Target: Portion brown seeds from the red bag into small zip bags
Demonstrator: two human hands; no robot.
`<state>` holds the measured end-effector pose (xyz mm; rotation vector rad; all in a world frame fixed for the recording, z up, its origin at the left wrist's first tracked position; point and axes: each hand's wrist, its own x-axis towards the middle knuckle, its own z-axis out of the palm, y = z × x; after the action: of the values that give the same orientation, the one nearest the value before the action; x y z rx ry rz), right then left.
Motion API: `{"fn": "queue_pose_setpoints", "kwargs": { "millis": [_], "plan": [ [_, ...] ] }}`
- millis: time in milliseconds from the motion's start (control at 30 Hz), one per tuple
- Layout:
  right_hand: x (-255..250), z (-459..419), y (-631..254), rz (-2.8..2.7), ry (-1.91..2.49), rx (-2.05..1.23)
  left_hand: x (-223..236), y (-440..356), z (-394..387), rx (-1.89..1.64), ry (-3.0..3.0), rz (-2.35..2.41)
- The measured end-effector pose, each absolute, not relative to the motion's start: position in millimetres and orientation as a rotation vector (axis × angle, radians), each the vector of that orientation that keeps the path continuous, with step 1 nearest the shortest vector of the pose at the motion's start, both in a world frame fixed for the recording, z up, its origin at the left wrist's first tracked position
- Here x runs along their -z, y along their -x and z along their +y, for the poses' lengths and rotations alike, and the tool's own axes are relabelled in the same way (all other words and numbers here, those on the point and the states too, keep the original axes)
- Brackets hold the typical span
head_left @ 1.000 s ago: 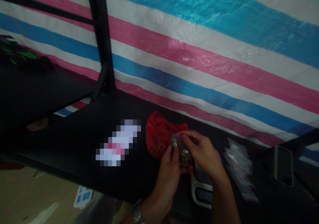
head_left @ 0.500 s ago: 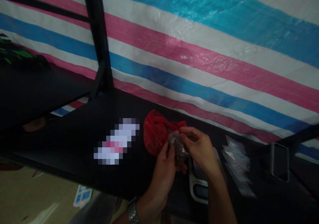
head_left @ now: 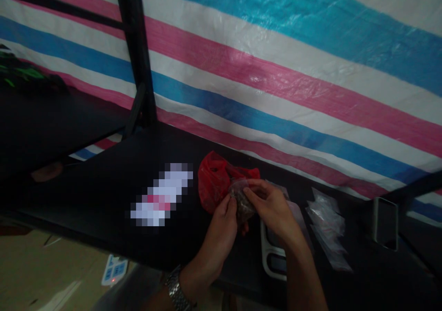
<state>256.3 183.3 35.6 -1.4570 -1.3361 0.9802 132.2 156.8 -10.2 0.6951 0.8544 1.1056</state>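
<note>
Directly between both hands (head_left: 221, 225) | filled clear bag (head_left: 243, 207), gripped | red bag (head_left: 211, 184) behind

Glossy plastic sheeting (head_left: 276, 90); see-through plastic pouch (head_left: 243, 206); shiny metal watchband (head_left: 176, 290)

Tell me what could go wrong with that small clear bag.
If the small clear bag is unsealed, which I can't tell, its brown contents might spill. The left hand, close to the red bag, might snag it. The right hand, near the white-rimmed device, might bump it.
</note>
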Motion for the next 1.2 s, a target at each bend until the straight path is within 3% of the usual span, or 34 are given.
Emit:
{"fn": "queue_pose_setpoints", "kwargs": {
  "millis": [400,733,1200],
  "plan": [
    [-35.4,193.1,-247.7,-1.419,1.479,-0.842,-15.3,-121.5,145.5,-1.048,-0.557,1.130],
    [-42.5,191.8,-223.7,-1.492,1.580,-0.544,-0.3,-117.1,145.3,-1.065,-0.619,1.051],
    [-34.9,195.0,-243.7,-1.385,1.476,-0.774,6.0,-117.6,147.4,-1.155,-0.670,0.998]
  ]
}}
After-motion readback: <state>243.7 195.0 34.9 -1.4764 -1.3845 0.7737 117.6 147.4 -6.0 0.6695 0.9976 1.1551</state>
